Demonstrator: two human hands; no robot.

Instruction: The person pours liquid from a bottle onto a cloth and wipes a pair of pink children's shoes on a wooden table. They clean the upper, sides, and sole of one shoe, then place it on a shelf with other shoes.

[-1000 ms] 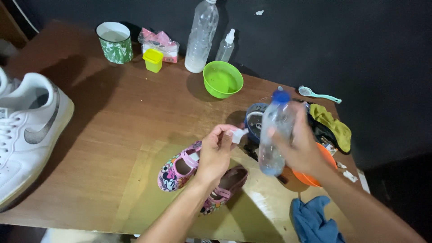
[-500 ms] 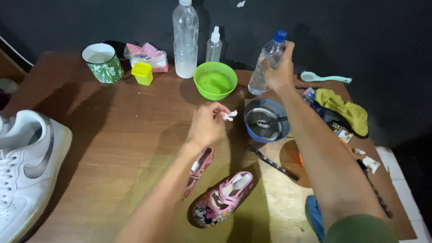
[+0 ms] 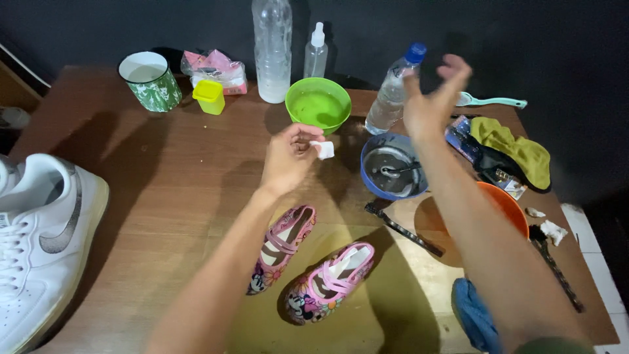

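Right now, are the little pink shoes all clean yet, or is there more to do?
Not finished, it seems. Already done: the water bottle stands on the table, capped, and the right hand is open just beside it. In hand: the left hand pinches a small white wad near the green bowl. Left: both pink shoes lie untouched on the table, so any wiping is still ahead.

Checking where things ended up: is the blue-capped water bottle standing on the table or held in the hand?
Standing. The blue-capped bottle rests upright on the table behind the blue bowl; the right hand beside it is open, fingers spread.
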